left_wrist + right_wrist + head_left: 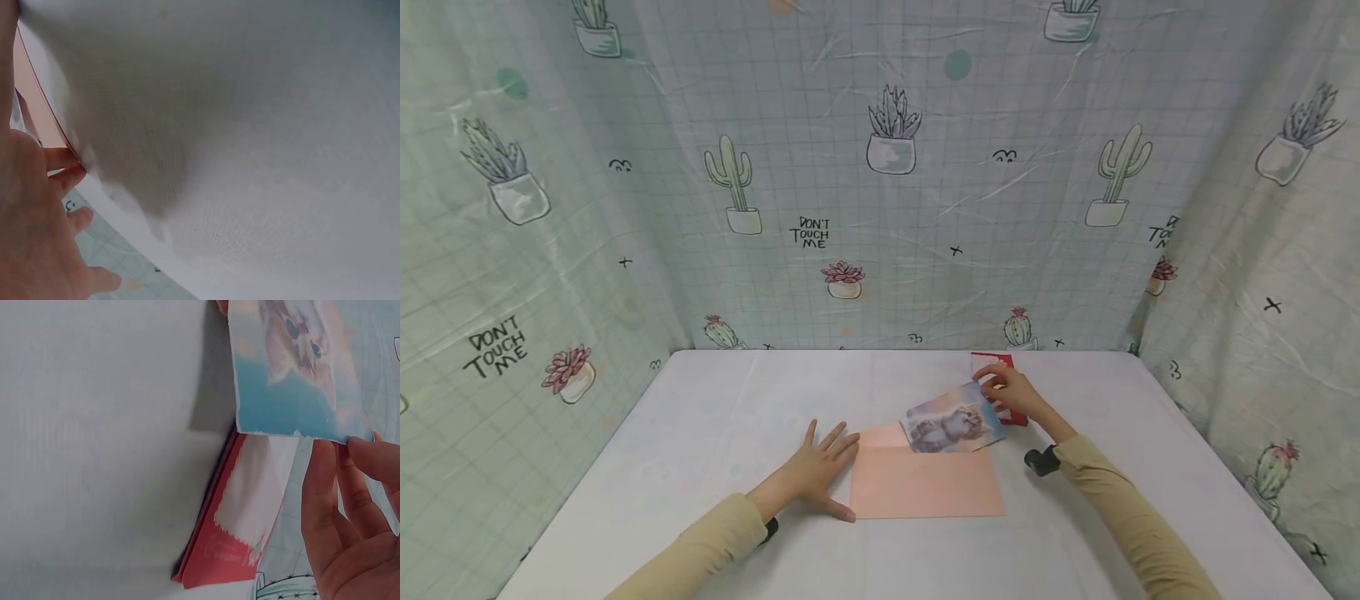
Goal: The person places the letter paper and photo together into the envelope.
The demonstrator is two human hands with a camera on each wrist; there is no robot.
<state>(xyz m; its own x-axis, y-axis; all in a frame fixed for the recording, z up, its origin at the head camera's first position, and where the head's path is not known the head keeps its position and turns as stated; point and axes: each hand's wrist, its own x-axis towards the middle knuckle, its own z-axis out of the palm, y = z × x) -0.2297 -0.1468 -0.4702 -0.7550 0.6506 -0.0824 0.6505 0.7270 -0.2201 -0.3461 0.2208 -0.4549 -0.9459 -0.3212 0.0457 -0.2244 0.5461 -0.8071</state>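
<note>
A pale pink envelope (925,487) lies flat on the white table, a crease running along its far part. My left hand (822,471) rests at its left edge with fingers spread, and in the left wrist view some fingertips touch that edge. Between thumb and fingers, my right hand (1013,393) pinches one corner of a picture card (951,422) showing a fluffy kitten on a blue and pink background. The card overlaps the envelope's far part in the head view. In the right wrist view, the kitten's face (306,340) shows upside down.
Behind the right hand lies a red-and-white flat stack of cards or paper (215,556), partly covered by the hand and kitten card. The white table (760,400) meets a patterned cloth backdrop (790,292) at the back and sides.
</note>
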